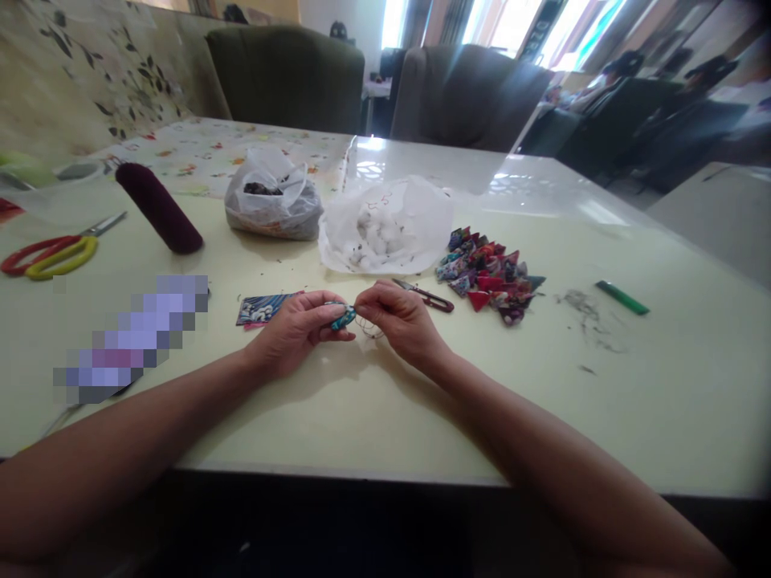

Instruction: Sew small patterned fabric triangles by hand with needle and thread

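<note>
My left hand point(295, 325) pinches a small blue-green patterned cloth piece point(342, 315) between thumb and fingers. Close against its right tip, my right hand point(401, 321) is closed in a pinch. Loops of thin dark thread point(370, 327) hang under the right fingertips; whether a needle is between them is hidden. Partly behind my left hand lie flat patterned fabric pieces point(259, 309), blue with a pink edge. Just beyond my right hand rest dark red thread snips point(437, 301). A cluster of small stuffed fabric triangles point(491, 277) sits to the right.
At the back are an open white bag of white stuffing point(385, 233) and a tied plastic bag point(274, 201). On the left lie a dark maroon cylinder point(160, 207), red-yellow scissors point(60, 249) and a pixelated object point(136, 341). Thread scraps point(587, 317) and a green-handled tool point(623, 297) are right.
</note>
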`<state>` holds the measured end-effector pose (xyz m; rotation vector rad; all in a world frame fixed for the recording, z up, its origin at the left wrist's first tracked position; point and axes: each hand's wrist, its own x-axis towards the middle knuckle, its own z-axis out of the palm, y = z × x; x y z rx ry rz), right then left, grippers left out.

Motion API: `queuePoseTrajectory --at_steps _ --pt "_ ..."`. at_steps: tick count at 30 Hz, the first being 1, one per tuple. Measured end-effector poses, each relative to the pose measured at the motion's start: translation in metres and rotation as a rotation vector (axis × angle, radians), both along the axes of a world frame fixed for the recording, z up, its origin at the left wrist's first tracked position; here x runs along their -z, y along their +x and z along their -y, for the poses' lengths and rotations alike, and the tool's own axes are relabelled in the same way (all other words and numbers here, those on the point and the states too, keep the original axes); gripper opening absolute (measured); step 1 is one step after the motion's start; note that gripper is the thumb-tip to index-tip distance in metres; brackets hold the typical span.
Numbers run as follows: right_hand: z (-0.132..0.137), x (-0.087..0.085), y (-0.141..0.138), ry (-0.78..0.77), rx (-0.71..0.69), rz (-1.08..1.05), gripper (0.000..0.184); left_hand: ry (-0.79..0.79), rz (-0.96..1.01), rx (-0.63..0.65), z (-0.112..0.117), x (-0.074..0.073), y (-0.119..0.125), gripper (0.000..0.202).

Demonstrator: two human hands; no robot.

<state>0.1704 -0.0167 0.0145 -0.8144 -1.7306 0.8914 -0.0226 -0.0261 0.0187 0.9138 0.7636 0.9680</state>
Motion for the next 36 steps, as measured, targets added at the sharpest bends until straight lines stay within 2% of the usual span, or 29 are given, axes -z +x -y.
queuePoseTrajectory --at_steps 7,13,21,29,32,36 --pt "-0.002 -0.002 0.002 -0.010 -0.049 0.017 0.010 0.027 -0.018 -0.013 -0.001 0.001 0.001 0.015" --pt "0.000 -0.001 0.004 0.006 -0.008 0.103 0.011 0.049 -0.053 -0.010 -0.001 0.003 0.000 0.019" --pt "0.005 -0.002 0.000 0.226 0.085 0.292 0.014 0.113 -0.119 -0.016 -0.001 0.002 -0.001 0.028" --pt "0.014 -0.002 -0.008 0.408 0.155 0.424 0.005 0.174 -0.125 -0.040 0.003 0.006 0.003 0.029" --pt "0.017 -0.002 -0.010 0.513 0.188 0.499 0.006 0.259 -0.177 -0.059 0.004 0.010 0.005 0.022" --pt "0.017 -0.002 -0.010 0.699 0.201 0.591 0.014 0.423 -0.354 -0.123 0.005 0.013 0.006 0.013"
